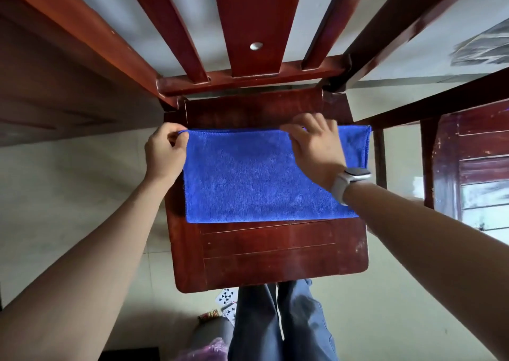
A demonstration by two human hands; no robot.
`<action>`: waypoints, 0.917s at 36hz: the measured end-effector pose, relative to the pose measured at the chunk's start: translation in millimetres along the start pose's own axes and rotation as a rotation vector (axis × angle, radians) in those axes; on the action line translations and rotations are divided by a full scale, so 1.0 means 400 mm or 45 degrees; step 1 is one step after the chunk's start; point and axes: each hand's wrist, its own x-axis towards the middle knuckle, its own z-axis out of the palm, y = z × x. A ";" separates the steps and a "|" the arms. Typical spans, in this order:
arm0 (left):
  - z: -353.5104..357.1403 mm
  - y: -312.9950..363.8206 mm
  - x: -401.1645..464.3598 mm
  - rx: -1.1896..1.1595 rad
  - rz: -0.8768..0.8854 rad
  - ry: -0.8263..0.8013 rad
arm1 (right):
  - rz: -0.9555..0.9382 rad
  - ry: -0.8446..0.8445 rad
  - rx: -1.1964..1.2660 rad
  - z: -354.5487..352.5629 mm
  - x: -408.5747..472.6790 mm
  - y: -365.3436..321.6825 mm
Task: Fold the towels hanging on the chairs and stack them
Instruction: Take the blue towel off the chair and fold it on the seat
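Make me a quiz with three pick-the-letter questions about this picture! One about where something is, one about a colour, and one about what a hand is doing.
1. Where does the towel lie?
A. on the chair seat
B. on the floor
C. over the chair's back

2. What colour is the towel?
A. red
B. blue
C. white

3. What is the left hand doing?
A. hanging idle at the side
B. pressing flat on the seat
C. pinching the towel's far left corner

Answers:
1. A, the towel is spread flat on the dark wooden seat.
2. B, it is bright blue all over.
3. C, the fingers and thumb close on the corner of the cloth, while the right hand, the one with the watch, is at the far edge further along.
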 end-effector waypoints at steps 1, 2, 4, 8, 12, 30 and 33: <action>0.001 -0.002 -0.001 -0.012 -0.002 -0.005 | -0.012 -0.021 -0.005 0.013 0.011 -0.019; 0.002 -0.005 0.000 -0.023 -0.003 -0.009 | -0.015 -0.041 -0.009 0.024 0.021 -0.036; 0.005 -0.012 0.001 -0.034 -0.013 -0.016 | 0.008 -0.086 0.004 0.041 0.040 -0.061; 0.008 -0.015 0.007 -0.060 -0.051 -0.039 | 0.086 -0.203 0.037 0.062 0.063 -0.078; 0.009 -0.014 0.016 -0.072 -0.066 -0.040 | 0.124 -0.158 0.074 0.070 0.074 -0.079; 0.041 0.024 0.040 0.405 -0.200 0.134 | 0.295 -0.087 -0.127 0.099 0.104 -0.104; 0.034 0.027 0.024 0.460 -0.074 0.217 | 0.186 0.111 -0.059 0.087 0.075 -0.110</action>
